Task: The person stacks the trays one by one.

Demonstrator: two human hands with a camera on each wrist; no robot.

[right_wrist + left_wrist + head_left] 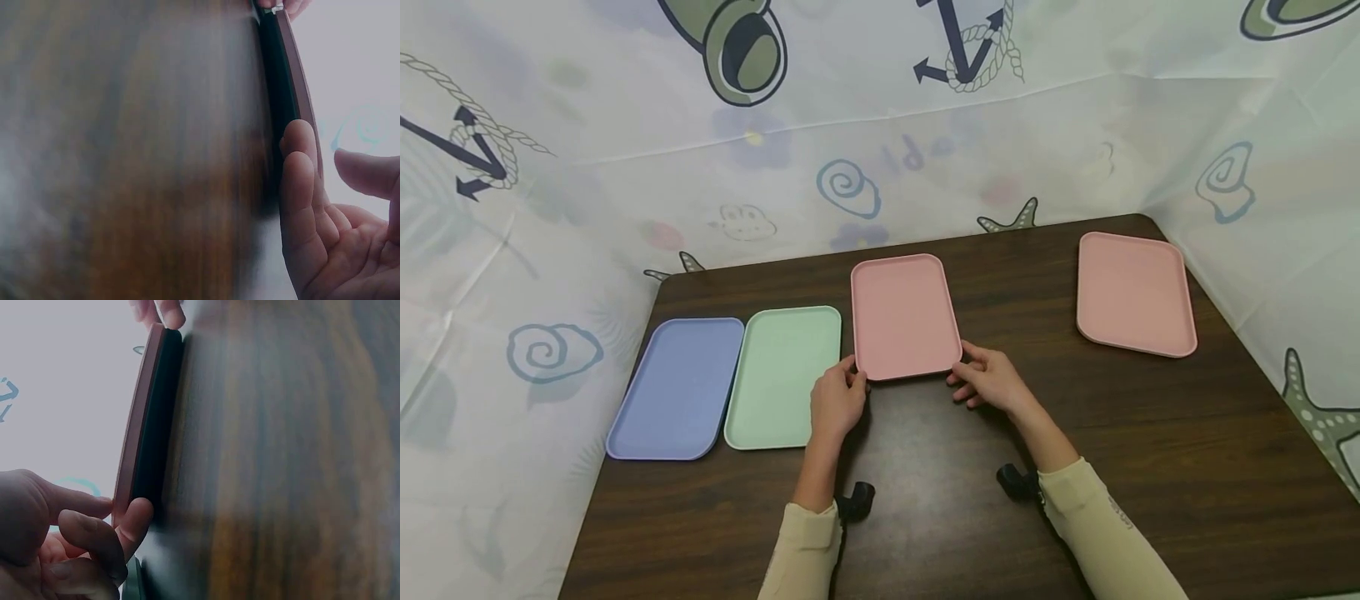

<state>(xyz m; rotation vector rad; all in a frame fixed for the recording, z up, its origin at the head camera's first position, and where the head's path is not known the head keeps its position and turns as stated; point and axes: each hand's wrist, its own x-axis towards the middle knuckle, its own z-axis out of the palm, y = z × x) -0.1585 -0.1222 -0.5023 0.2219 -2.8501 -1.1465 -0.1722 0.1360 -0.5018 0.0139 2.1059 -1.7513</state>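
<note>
Near the middle of the table, a pink tray [906,317] lies between both hands at its two near corners. My left hand [837,402] pinches the near-left corner; in the left wrist view, the thumb touches the rim and a finger [136,519] reaches under it. At the near-right corner, my right hand [994,382] touches the edge with extended fingers [299,178]. Its thumb [362,172] stands apart from the rim in the right wrist view. Below the pink rim runs a dark band in both wrist views. A green tray [786,375] lies beside the left hand, partly behind it.
A blue tray [677,387] lies left of the green one, their edges almost touching. Another pink tray [1135,292] is at the far right of the dark wooden table [940,508]. Patterned cloth [775,183] hangs behind the table and at its sides.
</note>
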